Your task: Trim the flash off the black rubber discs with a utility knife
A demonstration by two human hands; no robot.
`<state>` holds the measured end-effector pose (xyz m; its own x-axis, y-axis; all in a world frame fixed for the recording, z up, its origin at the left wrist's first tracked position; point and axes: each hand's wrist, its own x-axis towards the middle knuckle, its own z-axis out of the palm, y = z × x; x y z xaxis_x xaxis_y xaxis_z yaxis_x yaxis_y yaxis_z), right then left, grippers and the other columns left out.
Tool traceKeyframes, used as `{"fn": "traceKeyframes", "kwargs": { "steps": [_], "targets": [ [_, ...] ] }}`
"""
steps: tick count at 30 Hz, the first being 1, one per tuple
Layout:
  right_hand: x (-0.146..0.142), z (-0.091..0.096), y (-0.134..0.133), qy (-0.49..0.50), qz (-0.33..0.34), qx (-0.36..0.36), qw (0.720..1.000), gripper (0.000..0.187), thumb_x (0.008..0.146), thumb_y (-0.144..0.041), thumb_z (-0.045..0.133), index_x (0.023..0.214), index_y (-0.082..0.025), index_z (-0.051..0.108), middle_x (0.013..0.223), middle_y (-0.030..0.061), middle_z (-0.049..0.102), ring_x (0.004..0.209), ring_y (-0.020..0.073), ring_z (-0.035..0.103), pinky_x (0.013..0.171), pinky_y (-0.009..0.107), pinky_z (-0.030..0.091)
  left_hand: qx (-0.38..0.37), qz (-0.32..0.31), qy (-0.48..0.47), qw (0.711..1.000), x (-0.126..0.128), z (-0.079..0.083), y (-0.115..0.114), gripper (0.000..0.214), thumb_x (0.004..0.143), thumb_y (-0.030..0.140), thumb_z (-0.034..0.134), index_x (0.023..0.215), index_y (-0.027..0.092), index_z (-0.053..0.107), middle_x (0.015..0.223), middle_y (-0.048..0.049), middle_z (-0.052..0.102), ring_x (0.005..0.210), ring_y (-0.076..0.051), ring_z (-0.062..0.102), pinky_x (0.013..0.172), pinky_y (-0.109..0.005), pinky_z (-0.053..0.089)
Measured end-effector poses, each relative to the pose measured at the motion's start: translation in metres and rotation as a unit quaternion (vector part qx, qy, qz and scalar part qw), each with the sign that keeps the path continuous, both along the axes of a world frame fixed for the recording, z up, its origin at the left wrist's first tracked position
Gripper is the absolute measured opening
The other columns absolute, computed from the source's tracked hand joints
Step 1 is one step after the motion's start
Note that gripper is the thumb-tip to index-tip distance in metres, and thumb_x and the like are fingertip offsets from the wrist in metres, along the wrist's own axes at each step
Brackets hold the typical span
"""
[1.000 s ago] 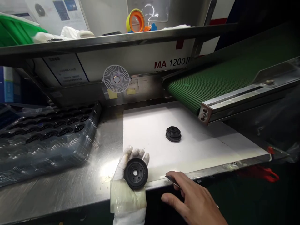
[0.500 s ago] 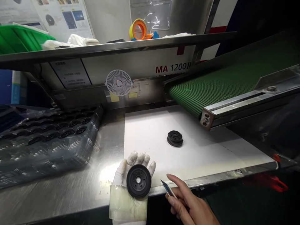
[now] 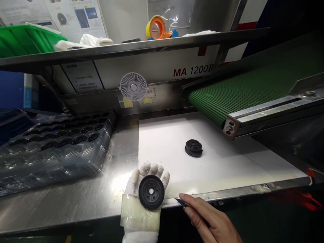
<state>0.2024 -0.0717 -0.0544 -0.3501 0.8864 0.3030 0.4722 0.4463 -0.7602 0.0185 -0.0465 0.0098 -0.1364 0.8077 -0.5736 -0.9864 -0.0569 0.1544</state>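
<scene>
My left hand [image 3: 134,184] wears a white glove with a yellowish plastic wrap round the wrist. It is palm up with fingers spread and slightly curled, and a black round part [image 3: 146,199] lies on the palm. That part has a grooved rim, a central hole and a ring of small holes. In my right hand [image 3: 209,216], which is bare, thumb and index finger pinch a small craft knife [image 3: 180,202]. Its pointed blade faces left toward the part, apart from it; the fingers hide the handle. A second black round part [image 3: 193,148] rests on the white sheet [image 3: 164,138].
A clear tray [image 3: 83,158] of several black round parts stands on the left of the metal table [image 3: 101,189]. A green conveyor belt [image 3: 227,91] slopes in from the right. Behind are a small fan [image 3: 133,87] and a shelf [image 3: 126,47] with a tape roll [image 3: 156,27] and green bin [image 3: 27,40].
My right index finger, raised before, has come down onto the knife, and less of the knife shows. The black part stays on my left palm. The whole view has shifted slightly.
</scene>
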Motion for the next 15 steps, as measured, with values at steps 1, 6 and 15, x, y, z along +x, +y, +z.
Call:
{"fn": "traceKeyframes", "kwargs": {
  "steps": [1, 6, 15],
  "targets": [
    [0.000, -0.001, 0.000, -0.008, -0.006, 0.001, 1.000, 0.028, 0.098, -0.035, 0.050, 0.125, -0.040, 0.056, 0.117, -0.0074, 0.064, 0.104, 0.0155, 0.063, 0.086, 0.017, 0.052, -0.003, 0.001, -0.006, 1.000, -0.001, 0.000, 0.001, 0.025, 0.087, 0.020, 0.047, 0.089, 0.012, 0.070, 0.097, -0.0156, 0.070, 0.106, -0.033, 0.061, 0.091, -0.057, 0.048],
    [0.001, -0.002, -0.001, -0.032, -0.019, 0.013, 0.999, 0.027, 0.098, -0.037, 0.050, 0.124, -0.040, 0.056, 0.118, -0.0081, 0.064, 0.105, 0.0150, 0.062, 0.087, 0.017, 0.052, 0.011, -0.008, 0.018, 1.000, -0.001, -0.002, 0.000, 0.027, 0.089, 0.022, 0.045, 0.086, 0.012, 0.070, 0.093, -0.0146, 0.070, 0.101, -0.031, 0.063, 0.090, -0.055, 0.049],
    [0.037, -0.009, 0.024, -0.091, -0.076, 0.079, 0.990, 0.027, 0.098, -0.042, 0.047, 0.122, -0.039, 0.057, 0.115, -0.0065, 0.065, 0.101, 0.0168, 0.064, 0.083, 0.021, 0.054, 0.126, -0.132, 0.821, 0.541, -0.048, -0.035, 0.051, 0.032, 0.090, 0.031, 0.044, 0.114, 0.017, 0.060, 0.118, -0.0139, 0.059, 0.109, -0.027, 0.056, 0.100, -0.046, 0.040]
  ]
}}
